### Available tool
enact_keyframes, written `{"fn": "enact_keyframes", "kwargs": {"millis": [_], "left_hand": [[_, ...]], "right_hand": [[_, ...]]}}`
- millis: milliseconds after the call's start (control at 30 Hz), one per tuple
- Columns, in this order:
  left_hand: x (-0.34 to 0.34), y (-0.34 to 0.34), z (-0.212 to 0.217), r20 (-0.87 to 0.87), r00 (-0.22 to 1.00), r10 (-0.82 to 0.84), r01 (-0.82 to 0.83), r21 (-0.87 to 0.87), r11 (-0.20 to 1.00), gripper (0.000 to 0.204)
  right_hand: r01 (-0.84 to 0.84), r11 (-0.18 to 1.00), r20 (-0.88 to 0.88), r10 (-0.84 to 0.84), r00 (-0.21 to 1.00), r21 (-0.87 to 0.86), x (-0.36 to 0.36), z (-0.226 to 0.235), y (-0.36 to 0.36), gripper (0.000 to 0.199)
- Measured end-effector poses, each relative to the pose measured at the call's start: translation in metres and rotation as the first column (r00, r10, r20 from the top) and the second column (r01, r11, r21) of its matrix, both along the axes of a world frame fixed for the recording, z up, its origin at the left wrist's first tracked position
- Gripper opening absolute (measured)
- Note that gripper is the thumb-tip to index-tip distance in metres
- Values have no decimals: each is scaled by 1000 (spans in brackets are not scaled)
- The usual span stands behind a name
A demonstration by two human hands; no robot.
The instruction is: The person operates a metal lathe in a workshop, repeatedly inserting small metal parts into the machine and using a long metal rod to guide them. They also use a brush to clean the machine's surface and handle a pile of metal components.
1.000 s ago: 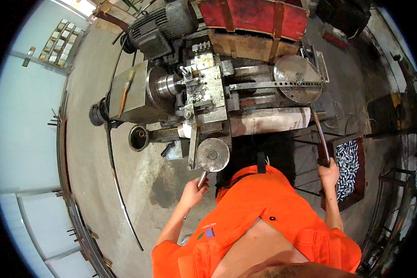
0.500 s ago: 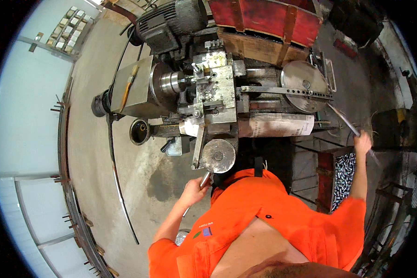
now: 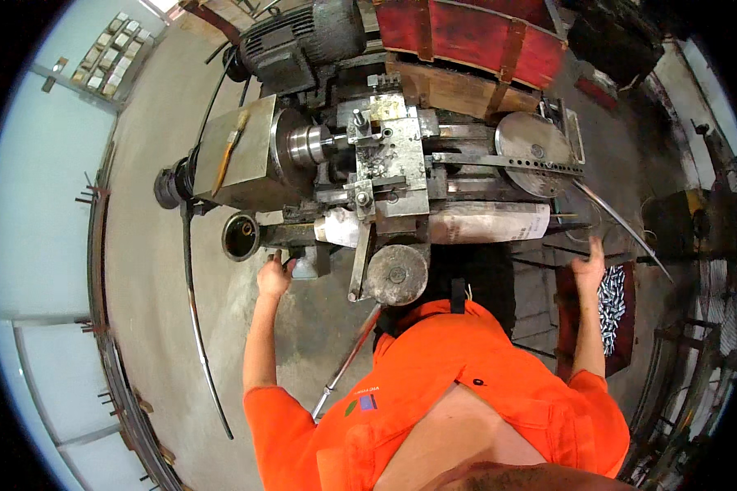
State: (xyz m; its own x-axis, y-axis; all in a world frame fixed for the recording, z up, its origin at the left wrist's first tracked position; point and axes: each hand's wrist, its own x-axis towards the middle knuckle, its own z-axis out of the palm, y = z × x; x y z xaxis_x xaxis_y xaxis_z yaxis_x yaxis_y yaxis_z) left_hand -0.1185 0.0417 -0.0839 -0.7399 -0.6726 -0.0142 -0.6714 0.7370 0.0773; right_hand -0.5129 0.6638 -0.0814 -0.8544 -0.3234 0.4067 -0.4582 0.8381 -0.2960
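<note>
My left hand (image 3: 273,277) is closed at a short black handle (image 3: 290,263) on a small grey box below the machine; its fingers partly hide the handle. My right hand (image 3: 589,268) is held out beside a bin of small metal parts, fingers apart and nothing in them. In front of me is a lathe-like machine with a round chuck (image 3: 307,146) and a metal tool carriage (image 3: 397,168). One bare metal lever rod (image 3: 348,358) slants down from the round disc (image 3: 397,275) near my waist. Another rod (image 3: 622,222) slopes from the large round plate (image 3: 532,139) at the right.
A brush (image 3: 231,153) lies on the metal headstock cover. An electric motor (image 3: 303,41) and a red wooden crate (image 3: 475,37) stand behind the machine. Small shiny cylinders (image 3: 611,309) fill a dark red bin at the right. A long bar (image 3: 198,327) slopes across the left floor.
Both hands have let go of the lever rods. My left hand has moved up and left to the black handle; my right has moved inward. The carriage sits slightly farther from the chuck.
</note>
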Motion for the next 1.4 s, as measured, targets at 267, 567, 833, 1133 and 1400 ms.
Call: {"fn": "enact_keyframes", "kwargs": {"millis": [267,567,833,1133,1400], "left_hand": [[-31,27,-94,-41,897,441,-443,-47,895,49],[-10,-1,-70,102,995,18,-20,21,1000,33],[5,-19,23,-38,982,185,-171,236,957,39],[203,-47,148,-346,708,616,-668,-43,743,35],[171,34,97,-200,485,851,-853,105,511,58]], "right_hand": [[42,987,352,16,936,-156,38,31,-46,38],[-271,930,157,315,936,-250,5,126,-137,34],[-878,437,-207,857,472,-193,15,210,-346,33],[-876,347,248,864,437,336,58,209,-501,23],[-836,337,211,864,457,432,61,197,-507,20]]}}
